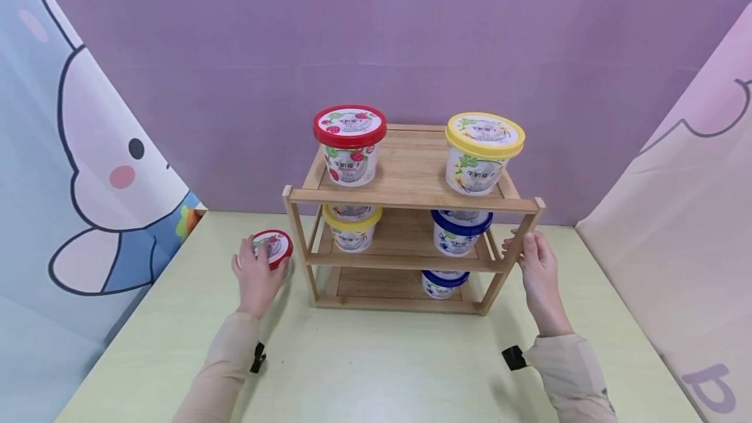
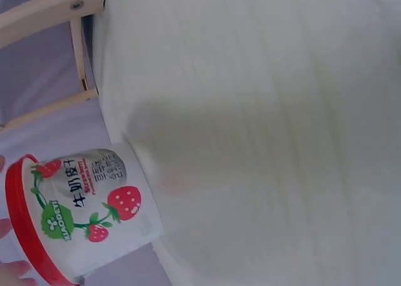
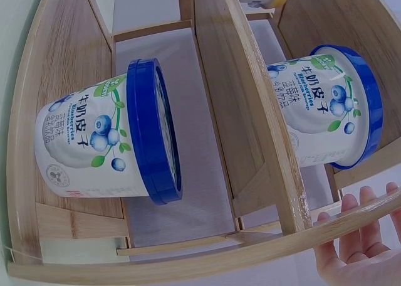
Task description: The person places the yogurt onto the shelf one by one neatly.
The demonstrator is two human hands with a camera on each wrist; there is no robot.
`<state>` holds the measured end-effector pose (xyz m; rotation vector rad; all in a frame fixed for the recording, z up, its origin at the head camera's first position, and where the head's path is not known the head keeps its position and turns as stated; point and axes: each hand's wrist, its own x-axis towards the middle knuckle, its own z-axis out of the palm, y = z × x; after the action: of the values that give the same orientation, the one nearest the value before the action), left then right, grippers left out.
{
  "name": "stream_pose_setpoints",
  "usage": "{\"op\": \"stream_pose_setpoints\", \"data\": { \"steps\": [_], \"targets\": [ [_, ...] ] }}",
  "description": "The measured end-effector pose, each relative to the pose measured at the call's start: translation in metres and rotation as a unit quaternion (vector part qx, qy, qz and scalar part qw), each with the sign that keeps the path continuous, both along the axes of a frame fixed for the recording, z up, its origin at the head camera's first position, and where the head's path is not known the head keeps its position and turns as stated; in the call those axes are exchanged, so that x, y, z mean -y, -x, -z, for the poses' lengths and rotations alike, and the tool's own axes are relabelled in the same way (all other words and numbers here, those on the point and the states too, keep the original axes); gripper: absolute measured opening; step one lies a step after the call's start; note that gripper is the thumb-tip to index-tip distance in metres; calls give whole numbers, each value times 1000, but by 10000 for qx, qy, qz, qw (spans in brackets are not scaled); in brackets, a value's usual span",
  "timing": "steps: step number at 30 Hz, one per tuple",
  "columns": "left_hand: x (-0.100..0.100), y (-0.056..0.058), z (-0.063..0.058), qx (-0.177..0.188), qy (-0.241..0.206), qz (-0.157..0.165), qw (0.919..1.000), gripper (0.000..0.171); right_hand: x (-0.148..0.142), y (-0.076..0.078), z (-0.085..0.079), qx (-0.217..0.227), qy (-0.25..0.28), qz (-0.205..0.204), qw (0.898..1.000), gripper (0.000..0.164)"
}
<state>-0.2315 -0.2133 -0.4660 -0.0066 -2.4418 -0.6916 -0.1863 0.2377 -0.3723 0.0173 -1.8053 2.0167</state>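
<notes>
Left of the rack, my left hand grips a red-lidded strawberry tub from above, its fingers around the lid. In the left wrist view the white cup of that strawberry tub shows printed strawberries; only fingertips of the hand appear at the edge. My right hand holds the right side post of a three-tier wooden rack. From the right wrist, the fingers curl around the wooden post, beside a blue-lidded blueberry tub on the middle tier.
On the top tier stand another red-lidded tub and a yellow-lidded tub. Below are a second yellow-lidded tub at middle left and a lower blueberry tub at bottom right. A purple cloth hangs behind the pale table.
</notes>
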Motion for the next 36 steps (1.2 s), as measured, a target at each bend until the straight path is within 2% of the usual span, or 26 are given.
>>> {"op": "stream_pose_setpoints", "data": {
  "steps": [6,12,19,25,31,36],
  "targets": [
    [7,2,2,720,-402,87,9966,66,0,1,0,6,-7,3,10000,30],
    [11,4,5,1093,-808,90,9907,72,0,2,0,53,-32,3,10000,28],
    [13,8,10,1244,-936,-90,9878,74,0,2,-1,96,-77,34,9999,29],
    [13,10,13,1205,-1380,-195,9829,74,0,1,-1,117,-141,36,9998,31],
    [12,11,13,1252,-1871,-211,9741,75,0,0,-2,190,-242,68,9995,38],
    [13,13,14,1233,-2453,-49,9616,77,0,0,-1,186,-157,72,9997,39]
  ]
}}
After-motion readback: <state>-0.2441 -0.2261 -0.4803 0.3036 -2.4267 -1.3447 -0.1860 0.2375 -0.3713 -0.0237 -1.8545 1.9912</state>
